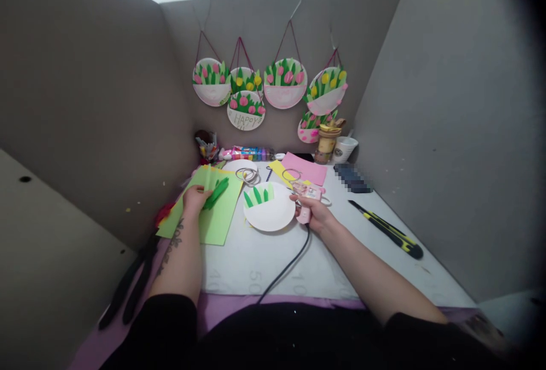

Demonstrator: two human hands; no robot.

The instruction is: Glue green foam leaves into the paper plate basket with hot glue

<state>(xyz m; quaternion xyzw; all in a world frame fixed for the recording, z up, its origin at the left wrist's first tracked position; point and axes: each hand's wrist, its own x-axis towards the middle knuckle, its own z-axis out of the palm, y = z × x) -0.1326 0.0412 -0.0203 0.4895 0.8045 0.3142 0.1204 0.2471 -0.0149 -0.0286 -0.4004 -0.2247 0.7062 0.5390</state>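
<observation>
My left hand (195,198) is over light green paper sheets (226,219) at the left, its fingers closed at the edge of a small pile of dark green paper leaves (218,192). What it pinches, if anything, is too small to make out. My right hand (314,211) is wrapped round a pink glue gun (303,215) with a black cord, just right of a white paper plate (271,217). Dark and light green paper leaves (258,194) stand side by side on the upper left part of that plate.
A yellow-black cutter (394,231) and a dark phone (352,178) lie at the right. Pink paper (305,169), a paper cup (343,149) and coloured packs (247,154) are at the back. Decorated plates (285,96) hang on the grey back panel.
</observation>
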